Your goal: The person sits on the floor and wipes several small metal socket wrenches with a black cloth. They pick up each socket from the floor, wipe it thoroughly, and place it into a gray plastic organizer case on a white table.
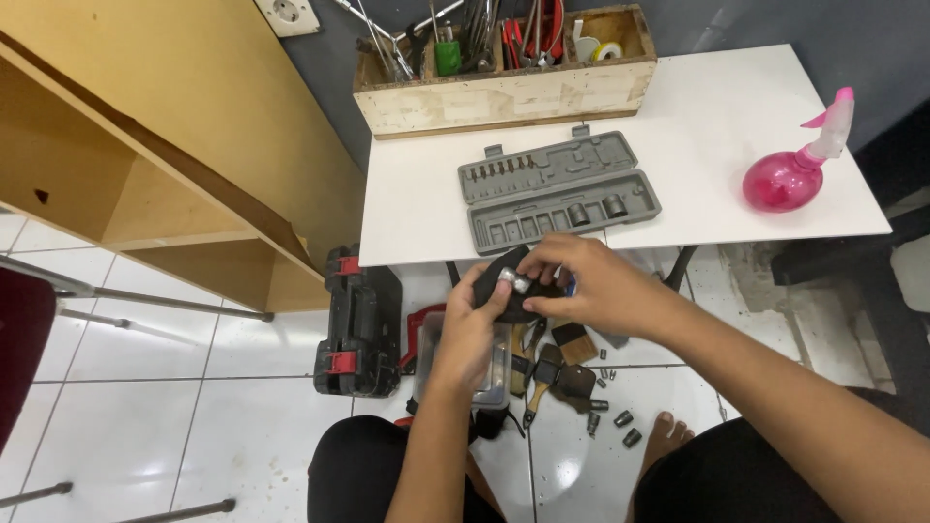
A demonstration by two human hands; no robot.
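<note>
Right, both my hands (528, 291) clasp the black pouch (513, 276) with a silver socket (513, 283), just below the grey case (557, 194).

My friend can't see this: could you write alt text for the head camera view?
Both hands, left hand and right hand, hold a small black object with metal sockets, below a white table bearing an open grey socket case and pink spray bottle.

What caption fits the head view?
Both hands, left hand and right hand, hold a black cloth with sockets near an open grey socket case.
</note>
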